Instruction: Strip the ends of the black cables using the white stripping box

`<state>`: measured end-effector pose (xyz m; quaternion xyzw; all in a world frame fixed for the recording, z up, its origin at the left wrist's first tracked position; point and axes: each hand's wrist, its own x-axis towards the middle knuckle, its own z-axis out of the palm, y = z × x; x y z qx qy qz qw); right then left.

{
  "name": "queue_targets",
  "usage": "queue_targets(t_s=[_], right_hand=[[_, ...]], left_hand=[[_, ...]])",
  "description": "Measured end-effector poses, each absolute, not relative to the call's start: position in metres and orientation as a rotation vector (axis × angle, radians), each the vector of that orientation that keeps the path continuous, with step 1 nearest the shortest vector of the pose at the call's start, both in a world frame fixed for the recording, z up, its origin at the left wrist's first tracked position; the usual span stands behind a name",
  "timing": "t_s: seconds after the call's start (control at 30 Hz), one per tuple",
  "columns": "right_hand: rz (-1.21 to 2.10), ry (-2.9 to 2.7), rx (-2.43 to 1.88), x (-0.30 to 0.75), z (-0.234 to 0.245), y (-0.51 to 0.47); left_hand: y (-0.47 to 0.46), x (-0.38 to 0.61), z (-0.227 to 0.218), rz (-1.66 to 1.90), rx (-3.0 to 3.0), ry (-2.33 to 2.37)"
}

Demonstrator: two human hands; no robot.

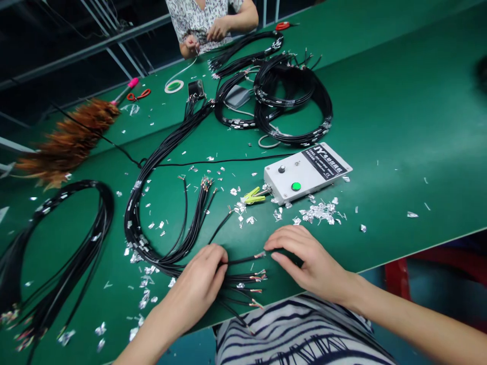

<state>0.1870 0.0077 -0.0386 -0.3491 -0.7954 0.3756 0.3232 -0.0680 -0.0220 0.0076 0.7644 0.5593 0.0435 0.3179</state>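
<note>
My left hand point(203, 276) is closed on a black cable point(243, 260), whose stripped end with foil points right. Below that cable, several more cable ends with bare coloured wires point(258, 276) fan out near the table edge. My right hand point(304, 256) hovers just right of the held cable's tip, thumb and fingers apart, with nothing visible between them. The cables run back left into a large curved black bundle point(133, 223). Beyond my hands lies a white control box point(308, 172) with a green button, and a yellow clip point(253, 196) sticks out of its left end.
Foil scraps point(321, 212) litter the green table point(399, 126). Another cable bundle point(102, 203) lies at left, beside a brown feather duster point(72, 137). Coiled cables point(323, 101) and red scissors point(139, 95) sit farther back. Across the table, a co-worker's hands point(218, 29) handle a thin strand.
</note>
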Motion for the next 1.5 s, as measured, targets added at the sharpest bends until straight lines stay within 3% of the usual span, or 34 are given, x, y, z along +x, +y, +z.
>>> queue_targets(t_s=[0.4, 0.77, 1.23, 1.5], right_hand=[[1.283, -1.709, -1.004, 0.159, -0.034, 0.025], [1.21, -1.645, -0.976, 0.145, -0.025, 0.03], [1.844, -0.988, -0.997, 0.116, -0.027, 0.039], [1.875, -0.93, -1.01, 0.11, -0.031, 0.035]], left_hand=[[0.0, -0.029, 0.002, 0.732, 1.482, 1.426], [0.004, -0.024, -0.001, 0.88, 1.063, 1.364], [0.005, -0.024, -0.002, 0.97, 0.946, 1.364], [0.003, -0.029, -0.005, 1.037, 0.802, 1.31]])
